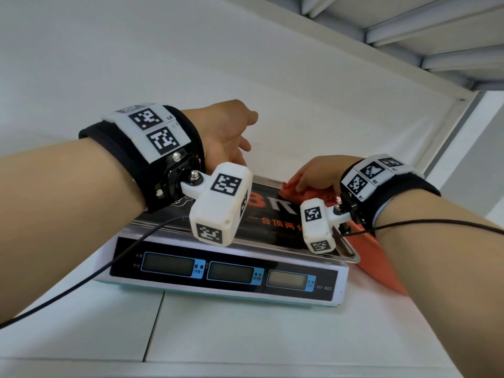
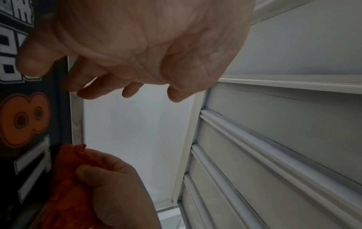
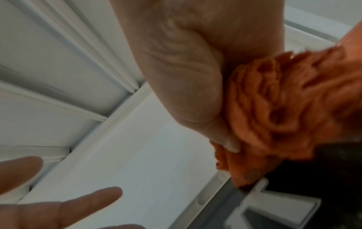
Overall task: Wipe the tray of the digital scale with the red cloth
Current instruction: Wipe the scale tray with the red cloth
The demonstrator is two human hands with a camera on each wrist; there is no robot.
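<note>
A digital scale (image 1: 226, 271) stands on the white table, its tray (image 1: 272, 225) covered by a dark printed sheet with orange characters. My right hand (image 1: 317, 174) grips the bunched red cloth (image 1: 302, 193) at the tray's far right corner; the cloth's tail (image 1: 381, 257) hangs off the right side. In the right wrist view my thumb presses into the cloth's (image 3: 278, 111) folds. My left hand (image 1: 231, 132) hovers above the tray's far left part, fingers loosely curled, holding nothing. In the left wrist view the left hand's fingers (image 2: 105, 86) hang over the tray's (image 2: 76, 117) edge.
The scale's front panel has three blank displays (image 1: 231, 271). A white wall (image 1: 191, 64) rises close behind the scale, and a slatted white shelf underside (image 1: 436, 36) hangs overhead at upper right. Black cables (image 1: 81, 282) run from both wrist cameras.
</note>
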